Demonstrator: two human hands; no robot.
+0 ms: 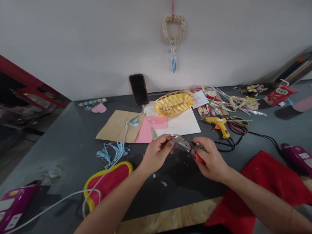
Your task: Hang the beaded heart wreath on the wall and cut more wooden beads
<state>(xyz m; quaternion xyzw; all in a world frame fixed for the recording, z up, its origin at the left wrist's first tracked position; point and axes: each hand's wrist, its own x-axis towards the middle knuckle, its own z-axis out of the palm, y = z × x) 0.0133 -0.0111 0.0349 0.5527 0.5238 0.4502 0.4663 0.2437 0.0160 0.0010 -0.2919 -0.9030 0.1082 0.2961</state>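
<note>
My right hand (211, 159) is wrapped around the red handle of a pair of pruning shears (184, 143), whose grey metal jaws point left. At the tip of the jaws, my left hand (158, 152) is closed in a pinch. A small pale piece (175, 136) shows there between fingertips and blades, too small to name. Below the hands, a few whitish scraps (163, 183) lie on the dark table. Just beyond sit a sheet of white paper (184, 123), a pink sheet (143, 131) and a brown sheet (109, 126).
A yellow woven basket (174, 103) holds small pale pieces. To the right lies a yellow glue gun (219, 125) with its cord. Blue tassels (113, 153), a white cable (124, 139) and a red cloth (270, 182) flank the hands. A phone (139, 89) leans on the wall.
</note>
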